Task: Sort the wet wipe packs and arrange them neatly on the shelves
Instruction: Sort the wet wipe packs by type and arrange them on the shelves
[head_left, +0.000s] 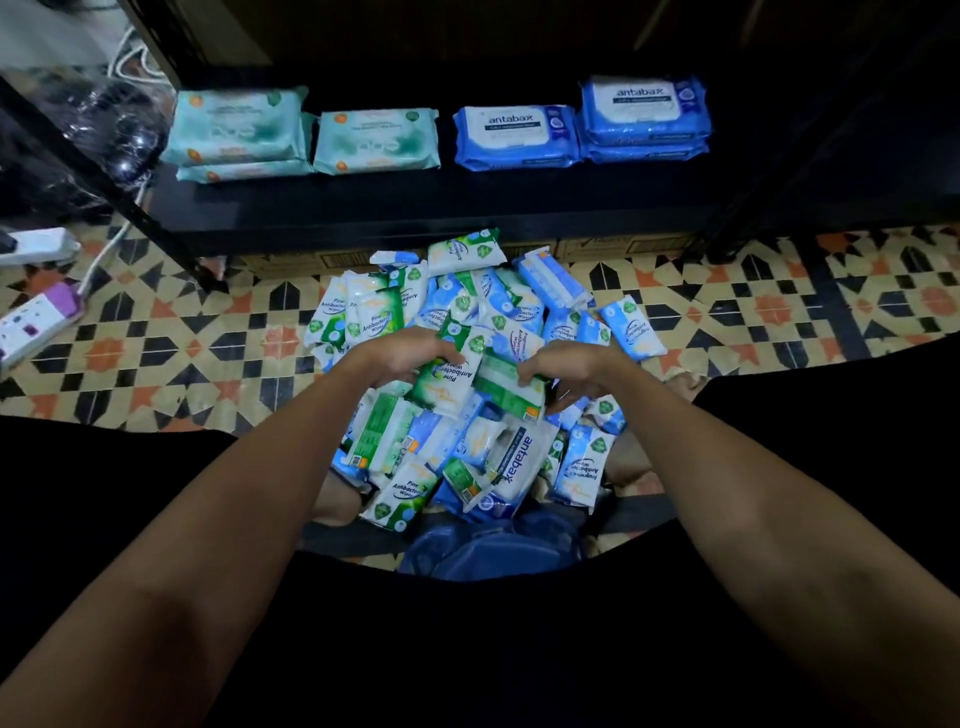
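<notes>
A heap of small green and blue wet wipe packs lies on the patterned floor between my knees. My left hand grips a green Pine pack on top of the heap. My right hand closes on another green pack beside it. A large white and blue antabax pack lies lower in the heap. On the black shelf sit teal packs stacked at the left, one teal pack, a blue antabax pack and a stack of two blue packs.
Power strips and cables lie on the tiled floor at the left. Flat cardboard shows under the shelf. A blue plastic bag lies close to my body. A black shelf post slants at the left.
</notes>
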